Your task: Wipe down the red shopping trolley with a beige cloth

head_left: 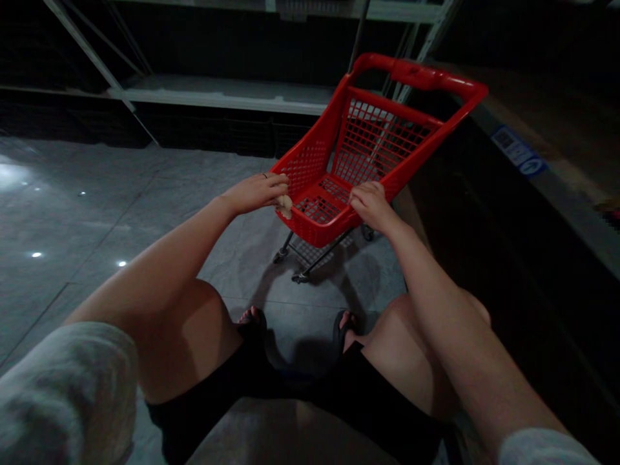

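Observation:
A red plastic shopping cart (323, 234) on small wheels stands in front of my knees, its basket facing me and its handle at the far right. My left hand (259, 192) is at the left rim of the basket, fingers closed on a crumpled beige cloth (284, 205) that shows below them. My right hand (371, 201) is closed over the right rim near the front corner. The undersides of the fingers are hidden on both hands. The basket's grid floor shows between them.
Behind the cart stands a metal shelf rack (217, 98) with dark crates (203, 129) beneath. A dark counter or ledge with a blue sticker (519, 151) runs along the right. Grey tiles (97, 219) cover the floor, and my sandalled feet (345, 326) rest on them.

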`<action>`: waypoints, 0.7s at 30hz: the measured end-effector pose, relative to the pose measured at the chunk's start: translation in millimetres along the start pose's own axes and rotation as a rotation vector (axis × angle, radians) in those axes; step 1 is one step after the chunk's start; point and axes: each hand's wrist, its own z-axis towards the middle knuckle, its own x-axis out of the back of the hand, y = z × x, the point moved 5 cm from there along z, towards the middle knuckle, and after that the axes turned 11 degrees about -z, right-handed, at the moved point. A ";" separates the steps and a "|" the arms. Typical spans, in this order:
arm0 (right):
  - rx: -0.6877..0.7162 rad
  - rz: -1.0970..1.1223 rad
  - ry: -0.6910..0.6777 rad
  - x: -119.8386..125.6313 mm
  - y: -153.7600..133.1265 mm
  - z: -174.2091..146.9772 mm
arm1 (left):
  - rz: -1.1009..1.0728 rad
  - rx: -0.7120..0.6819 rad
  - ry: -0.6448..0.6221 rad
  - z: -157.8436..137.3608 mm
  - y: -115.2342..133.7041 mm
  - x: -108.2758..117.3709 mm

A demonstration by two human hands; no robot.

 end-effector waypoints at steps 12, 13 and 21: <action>0.310 -0.184 -0.107 21.6 -110.4 -22.5 | -0.331 0.286 0.525 -10.4 5.2 17.6; 0.311 -0.211 -0.108 20.9 -112.0 -22.7 | -0.354 0.348 0.662 -14.2 3.0 12.9; 0.321 -0.268 -0.086 17.0 -108.7 -23.4 | -0.631 0.842 1.161 -32.9 14.5 -84.8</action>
